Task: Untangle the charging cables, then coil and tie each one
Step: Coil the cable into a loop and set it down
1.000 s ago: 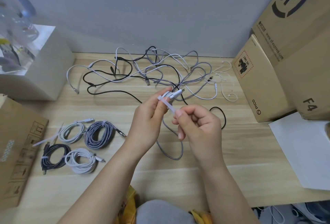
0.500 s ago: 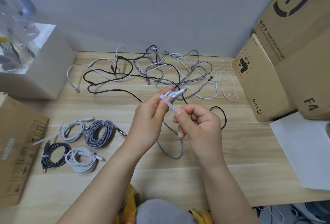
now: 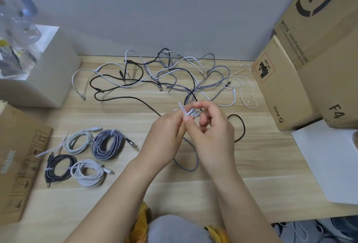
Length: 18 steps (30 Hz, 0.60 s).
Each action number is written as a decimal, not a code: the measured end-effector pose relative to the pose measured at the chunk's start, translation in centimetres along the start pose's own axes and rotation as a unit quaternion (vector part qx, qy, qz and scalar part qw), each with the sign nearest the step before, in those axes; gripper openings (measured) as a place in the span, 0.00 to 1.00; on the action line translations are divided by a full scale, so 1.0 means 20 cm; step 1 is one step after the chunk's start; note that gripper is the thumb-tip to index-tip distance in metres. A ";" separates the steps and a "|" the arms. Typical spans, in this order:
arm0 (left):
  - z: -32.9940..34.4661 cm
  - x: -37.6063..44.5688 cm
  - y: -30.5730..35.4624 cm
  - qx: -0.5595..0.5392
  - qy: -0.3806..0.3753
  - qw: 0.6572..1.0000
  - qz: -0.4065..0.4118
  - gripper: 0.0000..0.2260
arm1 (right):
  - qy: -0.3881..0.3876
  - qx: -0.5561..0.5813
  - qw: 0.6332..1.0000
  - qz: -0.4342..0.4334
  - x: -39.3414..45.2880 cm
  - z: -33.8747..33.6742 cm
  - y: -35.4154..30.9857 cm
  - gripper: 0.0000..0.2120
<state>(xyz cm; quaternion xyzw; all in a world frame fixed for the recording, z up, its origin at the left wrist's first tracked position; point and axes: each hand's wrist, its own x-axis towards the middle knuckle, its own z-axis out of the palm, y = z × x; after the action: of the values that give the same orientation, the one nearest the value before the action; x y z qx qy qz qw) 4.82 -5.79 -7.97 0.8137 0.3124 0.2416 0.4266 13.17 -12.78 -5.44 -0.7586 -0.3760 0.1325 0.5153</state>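
Since the earlier frame the right hand (image 3: 213, 132) has been brought up and over the plug ends, and the white tie (image 3: 183, 111) has been swung to the left of the bundle. The tie and the bunched grey cable (image 3: 188, 162) are pinched by the left hand (image 3: 164, 136) between thumb and fingers, above the desk (image 3: 251, 165). The right fingers are curled over the bundle, but what they pinch cannot be told. The cable's loop hangs down to the desk. Four tied coils (image 3: 85, 155) lie at the left; the tangle (image 3: 164, 76) lies behind, near the wall. If the tie slips before being cinched, the bundle could spring open. The trailing loop may also be dragged into the tangle.
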 end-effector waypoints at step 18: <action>-0.03 0.04 -0.06 0.176 -0.012 0.980 -0.096 0.10 | -0.123 0.214 0.968 -0.036 -0.04 -0.03 -0.15 0.04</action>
<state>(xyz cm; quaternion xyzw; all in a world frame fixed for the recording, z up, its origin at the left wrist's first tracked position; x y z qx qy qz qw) 4.58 -4.23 -8.61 0.8452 0.4214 0.1306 0.3015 11.69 -13.26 -2.72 -0.5945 -0.4261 0.2837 0.6201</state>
